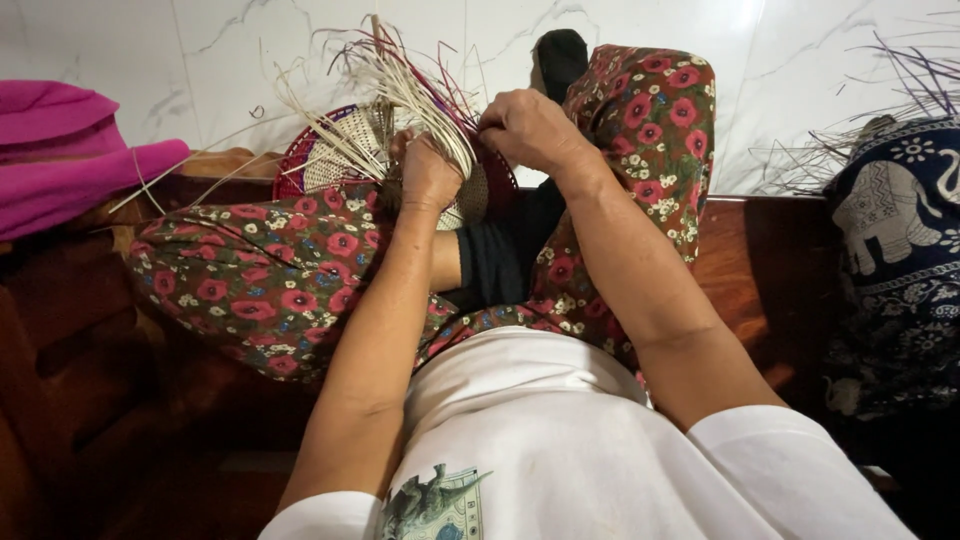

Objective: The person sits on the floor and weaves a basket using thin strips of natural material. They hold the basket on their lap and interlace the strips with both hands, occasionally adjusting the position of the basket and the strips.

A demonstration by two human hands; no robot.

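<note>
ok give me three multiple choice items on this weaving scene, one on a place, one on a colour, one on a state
1. Where does the woven basket rest?
A. on the person's raised knee
B. on the marble floor
C. on the pink cloth

2. What colour is the cloth folded at the far left?
A. white
B. pink
C. navy

3. What are the hands doing?
A. both lie flat on the bench
B. one waves in the air
C. both grip the loose strips

Key: 1 A, the basket sits against the floral trousers. 2 B, the cloth is plainly pink. 3 C, the left hand and right hand are closed about the pale strips.
</note>
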